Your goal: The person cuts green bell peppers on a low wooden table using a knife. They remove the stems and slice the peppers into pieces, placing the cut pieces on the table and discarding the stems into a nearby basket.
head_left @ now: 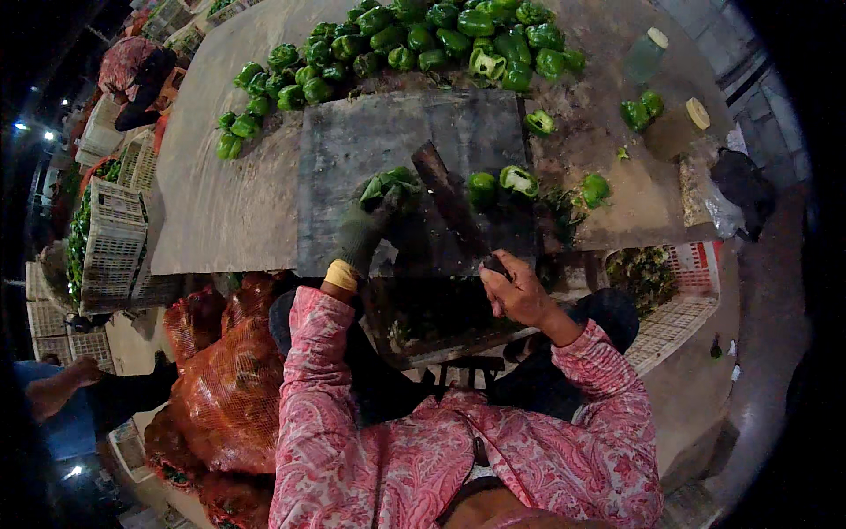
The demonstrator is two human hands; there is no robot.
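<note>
Pepper, green and glossy, pinned on the dark cutting board at the worktop's near edge, just at ten o'clock of the cleaver's broad blade. The gloved left hand curls its fingers over the fruit; the bare right hand is closed round the knife handle at five o'clock. Judged by its look, the pepper is light, hollow, firm-walled and waxy-slick, best gripped across the shoulders, clear of the edge. Cut halves lie at three o'clock; a heap of whole peppers fills twelve.
</note>
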